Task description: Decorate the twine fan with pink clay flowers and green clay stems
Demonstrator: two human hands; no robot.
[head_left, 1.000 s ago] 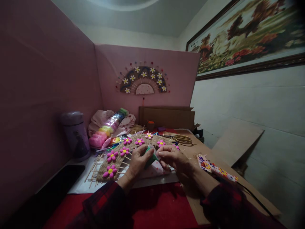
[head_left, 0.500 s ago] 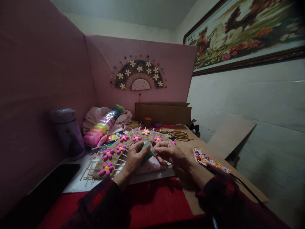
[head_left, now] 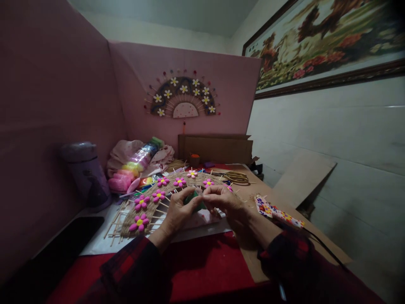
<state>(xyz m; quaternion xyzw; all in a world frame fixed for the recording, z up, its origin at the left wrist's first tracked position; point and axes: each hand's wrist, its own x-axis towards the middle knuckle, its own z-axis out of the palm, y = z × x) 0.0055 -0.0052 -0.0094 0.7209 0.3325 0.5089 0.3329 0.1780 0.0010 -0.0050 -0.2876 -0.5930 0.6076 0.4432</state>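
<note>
Green clay lump [head_left: 192,200]: held between both hands, just above the inner edge of the woven fan [head_left: 148,210].
Left hand [head_left: 176,212]: thumb and curled fingers pinch the lump's left side.
Right hand [head_left: 223,202]: fingertips pressed together, nipping the lump's upper right edge.
Woven fan: lies flat, spreading from 9 to 12 o'clock of the hands, dotted with pink flowers [head_left: 139,221].
Scissors [head_left: 236,176]: at 1 o'clock, well apart.
Clay packs [head_left: 136,166]: at 10 o'clock, near a purple flask [head_left: 85,173].
Floral strip [head_left: 276,212]: at 3 o'clock of the right hand.
</note>
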